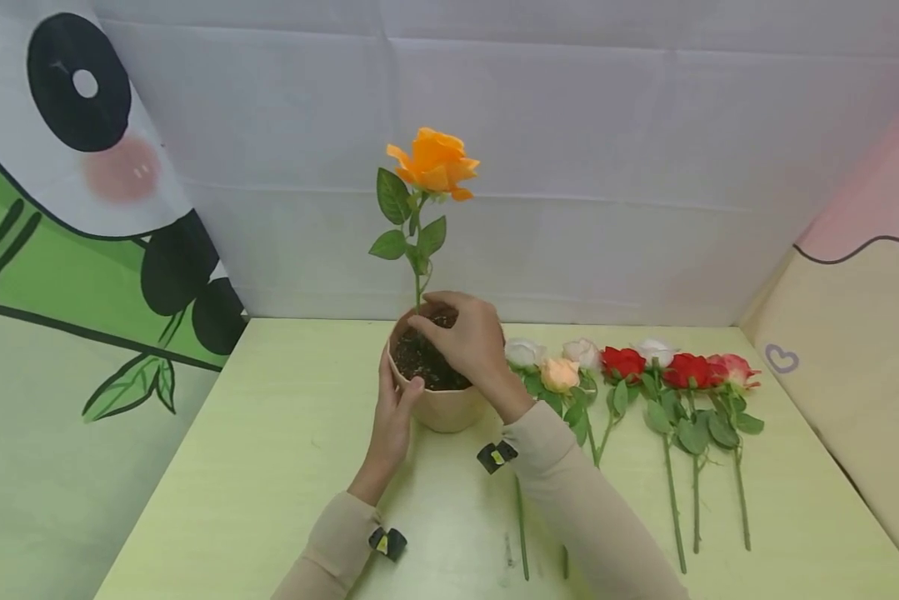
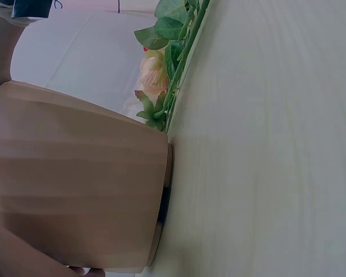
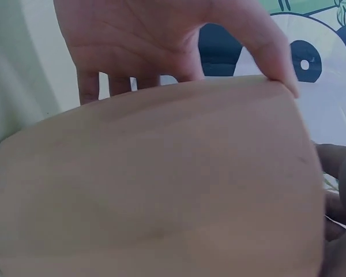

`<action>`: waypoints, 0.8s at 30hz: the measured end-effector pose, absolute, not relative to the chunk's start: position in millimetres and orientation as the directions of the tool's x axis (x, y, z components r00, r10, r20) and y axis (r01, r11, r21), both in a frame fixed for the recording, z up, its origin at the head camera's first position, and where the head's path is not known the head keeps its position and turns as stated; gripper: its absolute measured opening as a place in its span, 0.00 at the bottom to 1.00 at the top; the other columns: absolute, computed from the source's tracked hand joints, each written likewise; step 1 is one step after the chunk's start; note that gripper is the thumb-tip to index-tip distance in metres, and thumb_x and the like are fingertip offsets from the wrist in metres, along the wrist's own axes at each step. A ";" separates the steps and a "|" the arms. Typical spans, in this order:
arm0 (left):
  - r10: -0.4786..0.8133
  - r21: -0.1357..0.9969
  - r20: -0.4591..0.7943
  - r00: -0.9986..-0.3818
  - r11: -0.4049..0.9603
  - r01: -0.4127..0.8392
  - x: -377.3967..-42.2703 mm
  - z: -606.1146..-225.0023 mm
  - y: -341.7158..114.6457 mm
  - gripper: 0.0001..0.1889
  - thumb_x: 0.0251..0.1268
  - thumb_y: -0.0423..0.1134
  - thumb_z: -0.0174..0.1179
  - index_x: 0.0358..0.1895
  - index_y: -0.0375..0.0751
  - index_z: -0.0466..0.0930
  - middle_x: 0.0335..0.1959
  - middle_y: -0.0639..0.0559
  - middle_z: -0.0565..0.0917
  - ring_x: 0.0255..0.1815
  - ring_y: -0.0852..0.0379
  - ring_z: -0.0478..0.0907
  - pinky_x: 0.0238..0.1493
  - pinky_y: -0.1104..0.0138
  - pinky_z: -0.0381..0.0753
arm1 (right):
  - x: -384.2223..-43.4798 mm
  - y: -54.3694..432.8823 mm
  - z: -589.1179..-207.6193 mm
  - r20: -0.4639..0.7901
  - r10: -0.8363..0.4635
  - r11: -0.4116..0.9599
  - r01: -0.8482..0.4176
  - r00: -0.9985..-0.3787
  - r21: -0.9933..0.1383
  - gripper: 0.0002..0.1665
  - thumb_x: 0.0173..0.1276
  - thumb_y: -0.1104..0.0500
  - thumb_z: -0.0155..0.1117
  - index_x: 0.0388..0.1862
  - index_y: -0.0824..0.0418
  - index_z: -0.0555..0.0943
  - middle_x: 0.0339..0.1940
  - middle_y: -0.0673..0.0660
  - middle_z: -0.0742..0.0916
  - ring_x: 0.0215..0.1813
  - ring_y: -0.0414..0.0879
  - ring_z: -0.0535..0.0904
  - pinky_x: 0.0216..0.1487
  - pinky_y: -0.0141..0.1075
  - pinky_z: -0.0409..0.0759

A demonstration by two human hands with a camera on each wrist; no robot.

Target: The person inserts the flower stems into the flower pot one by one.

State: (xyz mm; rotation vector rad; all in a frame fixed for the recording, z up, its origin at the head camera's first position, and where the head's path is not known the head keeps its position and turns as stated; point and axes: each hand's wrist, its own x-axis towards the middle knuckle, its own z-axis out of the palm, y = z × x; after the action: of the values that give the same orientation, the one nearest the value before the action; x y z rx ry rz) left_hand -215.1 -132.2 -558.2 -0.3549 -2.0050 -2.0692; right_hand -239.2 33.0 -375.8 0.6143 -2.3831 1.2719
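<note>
- Fingers of the left hand (image 1: 395, 417) grip the pot (image 1: 449, 412) from eight o'clock; if they slacken, I could see it swivel or tip under a push.
- Orange rose (image 1: 436, 164) stands upright at the pot's eleven o'clock, its foot hidden; that big bloom looks top-heavy, so poorly packed soil (image 1: 422, 364) could let it lean.
- Right hand (image 1: 470, 342) reaches in from two o'clock, thumb and forefinger by the stem (image 1: 418, 287); whether they pinch it I cannot tell, and a sideways knock could loosen it.
- Other flowers (image 1: 624, 364) lie towards three o'clock, some passing beneath the right sleeve (image 1: 591, 496), which could drag them.
</note>
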 end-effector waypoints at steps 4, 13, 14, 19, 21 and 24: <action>-0.004 0.941 0.338 -0.941 -0.010 0.338 -200.6 -533.2 -128.2 0.44 0.89 0.50 0.54 0.94 0.61 0.37 0.94 0.47 0.43 0.91 0.39 0.52 0.86 0.46 0.62 | -234.5 40.9 -368.6 0.518 -0.210 0.458 -0.552 -0.829 -0.697 0.25 0.73 0.55 0.82 0.62 0.67 0.90 0.49 0.62 0.95 0.50 0.57 0.94 0.51 0.50 0.92; -0.013 0.943 0.331 -0.943 -0.035 0.331 -185.7 -508.8 -120.1 0.43 0.88 0.47 0.51 0.94 0.59 0.38 0.94 0.45 0.42 0.92 0.38 0.48 0.87 0.43 0.58 | -223.3 75.9 -366.7 0.489 -0.182 0.469 -0.513 -0.853 -0.719 0.26 0.75 0.55 0.80 0.66 0.68 0.89 0.57 0.65 0.93 0.56 0.60 0.93 0.60 0.54 0.90; -0.012 0.938 0.343 -0.939 -0.040 0.343 -187.4 -511.6 -120.6 0.43 0.88 0.47 0.52 0.94 0.59 0.38 0.94 0.45 0.42 0.92 0.38 0.47 0.87 0.43 0.58 | -221.8 80.7 -367.1 0.495 -0.176 0.479 -0.513 -0.851 -0.713 0.26 0.76 0.55 0.80 0.66 0.68 0.89 0.57 0.65 0.93 0.57 0.60 0.92 0.62 0.55 0.88; -0.025 0.933 0.359 -0.933 -0.020 0.360 -195.5 -523.9 -123.5 0.44 0.86 0.51 0.56 0.94 0.60 0.40 0.94 0.45 0.44 0.92 0.37 0.48 0.86 0.41 0.57 | -212.0 103.3 -371.1 0.536 -0.116 0.519 -0.512 -0.836 -0.685 0.24 0.77 0.56 0.78 0.67 0.64 0.89 0.54 0.62 0.94 0.58 0.59 0.91 0.68 0.59 0.83; -0.030 0.934 0.357 -0.934 -0.001 0.357 -201.1 -532.7 -125.6 0.45 0.86 0.52 0.56 0.94 0.60 0.41 0.94 0.45 0.45 0.92 0.37 0.49 0.86 0.41 0.58 | -208.0 111.2 -376.4 0.567 -0.082 0.520 -0.520 -0.820 -0.677 0.24 0.77 0.58 0.77 0.68 0.64 0.88 0.53 0.62 0.94 0.59 0.60 0.91 0.69 0.60 0.82; -0.032 0.944 0.331 -0.943 -0.007 0.331 -207.2 -543.5 -129.3 0.46 0.86 0.54 0.57 0.94 0.60 0.39 0.94 0.45 0.42 0.92 0.37 0.46 0.87 0.43 0.56 | -200.6 122.9 -390.2 0.617 -0.027 0.512 -0.541 -0.787 -0.667 0.25 0.76 0.62 0.77 0.69 0.64 0.87 0.52 0.63 0.94 0.59 0.63 0.90 0.69 0.62 0.79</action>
State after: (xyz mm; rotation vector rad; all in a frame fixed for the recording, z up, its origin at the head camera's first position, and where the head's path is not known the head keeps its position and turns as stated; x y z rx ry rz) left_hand -207.2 -129.3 -543.5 -0.3137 -2.0130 -2.0387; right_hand -200.6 122.9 -390.2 0.4630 -2.2125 1.2432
